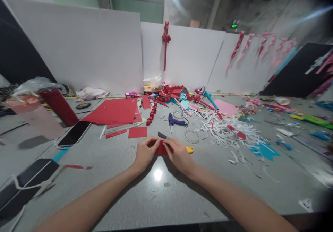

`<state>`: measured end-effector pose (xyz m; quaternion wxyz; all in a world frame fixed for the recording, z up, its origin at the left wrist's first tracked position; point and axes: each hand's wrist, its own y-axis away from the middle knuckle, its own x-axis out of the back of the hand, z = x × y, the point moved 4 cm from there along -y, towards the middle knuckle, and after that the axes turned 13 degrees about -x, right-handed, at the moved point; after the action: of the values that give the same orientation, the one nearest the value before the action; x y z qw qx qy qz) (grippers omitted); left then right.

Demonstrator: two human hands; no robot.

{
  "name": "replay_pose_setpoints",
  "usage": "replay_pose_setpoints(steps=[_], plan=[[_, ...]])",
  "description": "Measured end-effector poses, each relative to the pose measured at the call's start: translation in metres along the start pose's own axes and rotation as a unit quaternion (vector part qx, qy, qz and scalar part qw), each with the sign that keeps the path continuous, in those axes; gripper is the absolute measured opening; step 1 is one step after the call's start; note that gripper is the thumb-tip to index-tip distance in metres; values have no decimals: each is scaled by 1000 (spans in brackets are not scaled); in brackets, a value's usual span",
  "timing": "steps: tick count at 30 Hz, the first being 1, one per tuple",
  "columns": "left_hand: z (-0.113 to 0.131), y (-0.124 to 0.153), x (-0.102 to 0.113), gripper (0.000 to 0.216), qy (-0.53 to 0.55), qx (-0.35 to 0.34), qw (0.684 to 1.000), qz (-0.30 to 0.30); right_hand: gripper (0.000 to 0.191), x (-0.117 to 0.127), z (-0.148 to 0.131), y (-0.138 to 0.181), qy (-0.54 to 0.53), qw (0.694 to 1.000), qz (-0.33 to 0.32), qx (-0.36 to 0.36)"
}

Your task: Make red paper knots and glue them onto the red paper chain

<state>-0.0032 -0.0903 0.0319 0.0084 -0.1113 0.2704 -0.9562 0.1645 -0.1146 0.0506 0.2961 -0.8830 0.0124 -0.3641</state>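
Note:
Between both hands is a small piece of red paper [161, 149], just above or on the grey table. My left hand [146, 153] pinches its left side, fingertips near the top edge. On the opposite side my right hand [180, 154] grips the paper with thumb and fingers. A yellow-handled tool [190, 149], partly hidden, lies by the right hand; a dark blade [162, 135] shows just beyond the fingers. Farther off sits a blue glue gun [176, 120]. One red paper rectangle [137, 132] rests left of the hands, near larger red sheets [114, 111].
White paper shreds [223, 129] are heaped at the right, beside a blue paper piece [267, 151]. A phone [74, 134], a pink bottle [39, 117] and a red flask [58, 106] stand or lie at left. White boards [78, 48] close off the back.

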Motion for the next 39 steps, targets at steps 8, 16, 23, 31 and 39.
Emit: replay_pose_setpoints(steps=[8, 16, 23, 31, 39], plan=[[3, 1, -5, 18, 3, -50, 997, -53, 18, -1, 3, -3, -31, 999, 12, -31], [4, 3, -6, 16, -32, -93, 992, -75, 19, -3, 10, -2, 5, 1000, 11, -5], [7, 3, -6, 18, -51, -135, 985, -91, 19, -3, 9, -2, 41, 999, 8, 27], [6, 3, -6, 17, -61, -136, 985, -87, 21, -5, 8, -1, 75, 995, 8, 65], [11, 1, -5, 17, -66, -130, 986, -78, 24, -5, 10, -1, 85, 995, -10, 52]])
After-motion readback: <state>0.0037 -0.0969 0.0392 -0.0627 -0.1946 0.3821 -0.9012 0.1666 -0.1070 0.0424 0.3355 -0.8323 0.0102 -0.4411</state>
